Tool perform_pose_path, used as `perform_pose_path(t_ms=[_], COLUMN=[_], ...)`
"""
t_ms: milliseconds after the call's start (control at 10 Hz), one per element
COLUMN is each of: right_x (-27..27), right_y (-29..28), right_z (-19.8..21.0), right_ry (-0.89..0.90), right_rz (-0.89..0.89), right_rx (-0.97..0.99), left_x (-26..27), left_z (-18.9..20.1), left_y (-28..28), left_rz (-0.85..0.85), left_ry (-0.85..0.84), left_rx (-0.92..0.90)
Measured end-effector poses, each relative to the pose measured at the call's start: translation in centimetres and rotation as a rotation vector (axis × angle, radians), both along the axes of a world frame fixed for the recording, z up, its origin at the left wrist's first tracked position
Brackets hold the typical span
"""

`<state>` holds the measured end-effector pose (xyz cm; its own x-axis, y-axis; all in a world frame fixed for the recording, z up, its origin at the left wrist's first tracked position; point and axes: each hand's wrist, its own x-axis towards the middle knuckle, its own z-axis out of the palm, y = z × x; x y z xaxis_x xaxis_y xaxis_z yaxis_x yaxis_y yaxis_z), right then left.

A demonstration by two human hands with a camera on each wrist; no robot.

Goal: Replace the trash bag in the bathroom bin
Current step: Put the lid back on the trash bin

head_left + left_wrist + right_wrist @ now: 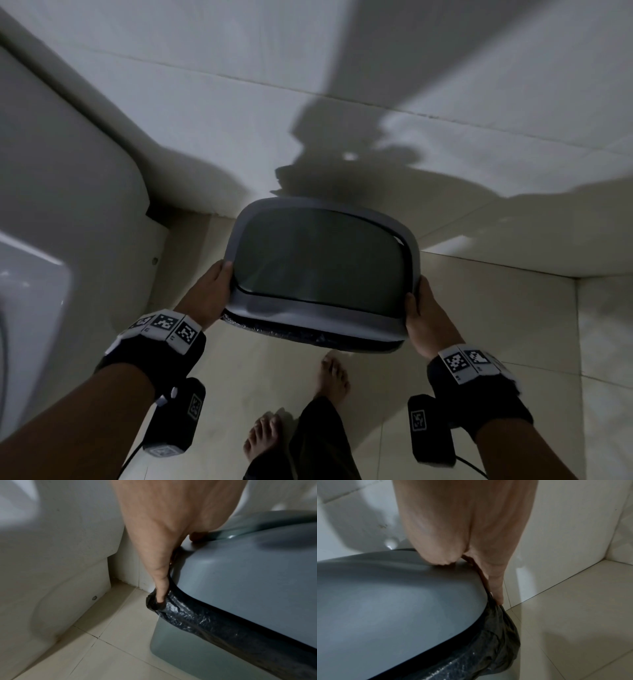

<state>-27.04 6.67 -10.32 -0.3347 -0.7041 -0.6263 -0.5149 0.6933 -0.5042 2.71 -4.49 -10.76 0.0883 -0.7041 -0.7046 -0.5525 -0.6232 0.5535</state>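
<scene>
Bin lid gripped between left hand, right hand; black bag beneath.

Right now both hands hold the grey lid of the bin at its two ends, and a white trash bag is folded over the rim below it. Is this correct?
One detail is wrong: the trash bag is black, not white, as both wrist views show. The left hand and right hand do hold the grey lid at its ends.
</scene>
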Motion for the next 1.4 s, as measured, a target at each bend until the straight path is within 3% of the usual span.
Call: perform_pose_path(t_ms=[200,400,600,700,1000,1400], right_x=[1.2,2.2,3.1,3.6,3.7,3.9], right_y=[2.1,3.7,4.6,4.9,5.3,5.2], right_z=[0.3,0.7,-0.1,-0.5,-0.6,-0.9], right_ry=[-0.004,-0.044,-0.147,-0.194,-0.153,-0.174], right_rz=[-0.036,-0.123,-0.345,-0.411,-0.34,-0.38], right_rx=[-0.003,0.0,0.109,0.069,-0.003,0.0], left_x=[0.8,2.1,2.0,2.2,3.3,2.9], left_z=[0.1,-0.8,0.4,0.3,-0.1,0.4], left_y=[2.1,2.7,3.4,3.6,4.5,4.8], left_rz=[0.054,-0.028,0.054,0.043,-0.082,-0.042], left_ry=[0.098,-0.041,0.061,0.085,0.097,0.089], left_rx=[0.065,0.115,0.165,0.119,0.01,-0.039])
